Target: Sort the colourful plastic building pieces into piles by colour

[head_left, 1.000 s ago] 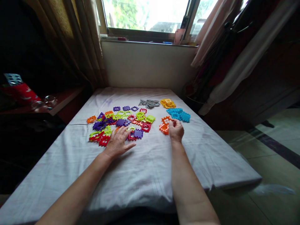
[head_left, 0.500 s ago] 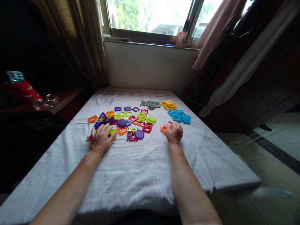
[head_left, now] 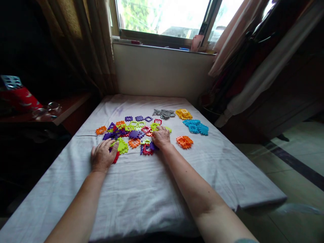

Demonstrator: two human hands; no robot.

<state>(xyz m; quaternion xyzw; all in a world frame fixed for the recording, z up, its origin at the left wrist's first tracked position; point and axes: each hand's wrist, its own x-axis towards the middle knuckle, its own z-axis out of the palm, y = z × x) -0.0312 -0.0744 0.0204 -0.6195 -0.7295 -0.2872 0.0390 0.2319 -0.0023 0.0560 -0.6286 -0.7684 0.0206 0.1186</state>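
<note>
Interlocking plastic tiles in mixed colours lie in a loose heap on the cloth. At its near left, my left hand [head_left: 102, 155] rests with fingers and thumb apart, touching a lime-green tile [head_left: 122, 146]; a red tile [head_left: 116, 157] shows under its edge. My right hand [head_left: 162, 136] is over the heap's right side, fingers curled down and pressed together. What they grip, if anything, is hidden. A purple tile [head_left: 153, 146] and a red frame tile [head_left: 147, 150] lie just below that hand. An orange pile of tiles [head_left: 184, 142] sits to its right.
Sorted tiles form a grey pile [head_left: 164, 114], a yellow pile [head_left: 183, 114] and a blue pile [head_left: 196, 127] toward the back right. A pale cloth [head_left: 131, 192] covers the table. A side shelf [head_left: 73, 104] stands left, and a window wall [head_left: 162, 71] is behind.
My right hand has left the orange tiles and moved left to the mixed heap. My left hand has drawn slightly nearer and left, showing more of the lime-green and red tiles.
</note>
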